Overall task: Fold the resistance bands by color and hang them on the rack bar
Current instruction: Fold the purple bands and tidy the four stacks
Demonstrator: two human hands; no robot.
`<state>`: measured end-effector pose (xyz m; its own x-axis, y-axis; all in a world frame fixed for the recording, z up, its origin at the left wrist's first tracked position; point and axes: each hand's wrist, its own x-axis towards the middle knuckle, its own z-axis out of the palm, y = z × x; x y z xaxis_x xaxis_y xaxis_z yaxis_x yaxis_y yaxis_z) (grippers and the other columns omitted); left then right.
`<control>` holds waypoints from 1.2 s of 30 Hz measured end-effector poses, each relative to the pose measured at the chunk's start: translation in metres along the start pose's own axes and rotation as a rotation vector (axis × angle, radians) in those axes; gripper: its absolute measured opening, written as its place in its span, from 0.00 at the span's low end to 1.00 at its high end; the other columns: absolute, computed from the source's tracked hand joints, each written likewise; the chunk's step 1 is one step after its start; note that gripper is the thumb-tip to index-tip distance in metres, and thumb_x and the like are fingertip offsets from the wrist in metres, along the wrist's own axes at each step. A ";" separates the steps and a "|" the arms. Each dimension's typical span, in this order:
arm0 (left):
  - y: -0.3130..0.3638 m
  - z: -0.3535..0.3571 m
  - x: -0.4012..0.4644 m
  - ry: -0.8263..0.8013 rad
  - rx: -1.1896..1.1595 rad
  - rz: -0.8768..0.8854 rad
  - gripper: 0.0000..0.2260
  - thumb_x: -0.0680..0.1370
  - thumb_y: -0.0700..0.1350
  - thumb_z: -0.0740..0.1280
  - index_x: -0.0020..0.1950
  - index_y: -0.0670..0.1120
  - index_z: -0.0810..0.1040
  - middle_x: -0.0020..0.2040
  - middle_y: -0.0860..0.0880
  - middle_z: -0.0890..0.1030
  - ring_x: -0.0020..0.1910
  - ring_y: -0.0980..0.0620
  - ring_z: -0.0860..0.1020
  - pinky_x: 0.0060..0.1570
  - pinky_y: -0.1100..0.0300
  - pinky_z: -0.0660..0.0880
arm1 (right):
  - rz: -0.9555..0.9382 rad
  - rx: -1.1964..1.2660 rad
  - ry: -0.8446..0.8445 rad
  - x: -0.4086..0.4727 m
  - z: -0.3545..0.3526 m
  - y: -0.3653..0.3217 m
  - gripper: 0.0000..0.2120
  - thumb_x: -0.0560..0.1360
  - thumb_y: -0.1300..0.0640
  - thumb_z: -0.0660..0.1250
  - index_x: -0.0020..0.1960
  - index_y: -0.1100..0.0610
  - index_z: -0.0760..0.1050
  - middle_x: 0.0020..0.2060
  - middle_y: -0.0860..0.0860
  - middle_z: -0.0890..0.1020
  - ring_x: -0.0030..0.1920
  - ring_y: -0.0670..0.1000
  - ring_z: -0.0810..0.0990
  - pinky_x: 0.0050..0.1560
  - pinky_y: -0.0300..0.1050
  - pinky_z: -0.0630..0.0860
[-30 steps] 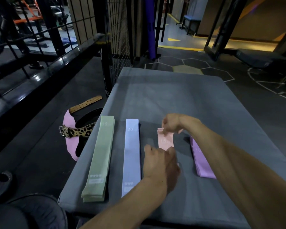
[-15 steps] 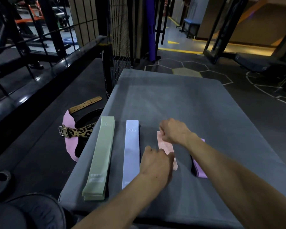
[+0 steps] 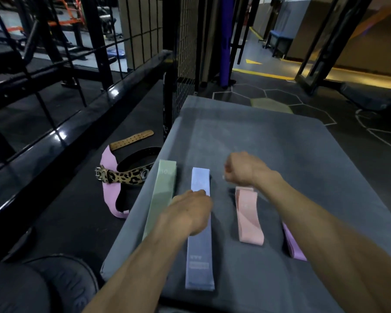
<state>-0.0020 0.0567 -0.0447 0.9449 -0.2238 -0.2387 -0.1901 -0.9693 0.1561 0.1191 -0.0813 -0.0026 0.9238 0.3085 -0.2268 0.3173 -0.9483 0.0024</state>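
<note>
Both hands have left the folded pink band (image 3: 248, 216), which lies flat on the grey padded platform (image 3: 280, 154) between the blue band (image 3: 200, 245) and the purple band (image 3: 292, 245). The right hand (image 3: 242, 169) hovers past it, fingers curled, empty. The left hand (image 3: 190, 213) covers the blue band; whether it grips is hidden. A green band (image 3: 160, 195) lies leftmost.

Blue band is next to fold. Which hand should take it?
Probably the left hand: it lies over the blue band's middle. The right hand is beyond the pink band, off to the side.
</note>
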 end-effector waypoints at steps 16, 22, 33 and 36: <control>-0.005 -0.020 -0.006 -0.096 -0.192 -0.097 0.18 0.78 0.33 0.63 0.66 0.44 0.76 0.62 0.43 0.78 0.60 0.40 0.77 0.53 0.53 0.74 | -0.153 0.242 -0.035 0.074 0.029 -0.038 0.13 0.69 0.65 0.67 0.50 0.55 0.82 0.46 0.50 0.84 0.48 0.51 0.81 0.46 0.39 0.74; -0.004 -0.022 -0.007 -0.102 -0.192 -0.079 0.17 0.78 0.34 0.63 0.66 0.43 0.76 0.60 0.42 0.79 0.58 0.40 0.78 0.51 0.54 0.73 | -0.153 0.237 -0.103 0.077 0.030 -0.040 0.11 0.71 0.62 0.67 0.52 0.59 0.83 0.50 0.54 0.85 0.51 0.56 0.83 0.51 0.48 0.81; -0.009 -0.025 -0.016 -0.122 -0.394 -0.123 0.16 0.79 0.36 0.62 0.62 0.50 0.79 0.55 0.46 0.79 0.58 0.41 0.79 0.60 0.48 0.76 | -0.229 0.096 -0.017 0.047 0.008 -0.038 0.16 0.74 0.58 0.68 0.58 0.65 0.77 0.56 0.60 0.82 0.58 0.63 0.79 0.52 0.51 0.76; -0.009 -0.023 -0.020 -0.171 -0.374 -0.086 0.17 0.77 0.33 0.62 0.59 0.49 0.81 0.50 0.48 0.78 0.53 0.42 0.81 0.57 0.50 0.78 | -0.223 0.042 -0.032 0.035 -0.003 -0.039 0.15 0.75 0.57 0.67 0.61 0.58 0.77 0.57 0.54 0.81 0.57 0.59 0.79 0.51 0.45 0.76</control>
<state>-0.0130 0.0717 -0.0197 0.8892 -0.1880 -0.4170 0.0270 -0.8885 0.4580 0.1394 -0.0330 -0.0074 0.8244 0.5089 -0.2478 0.5031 -0.8594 -0.0915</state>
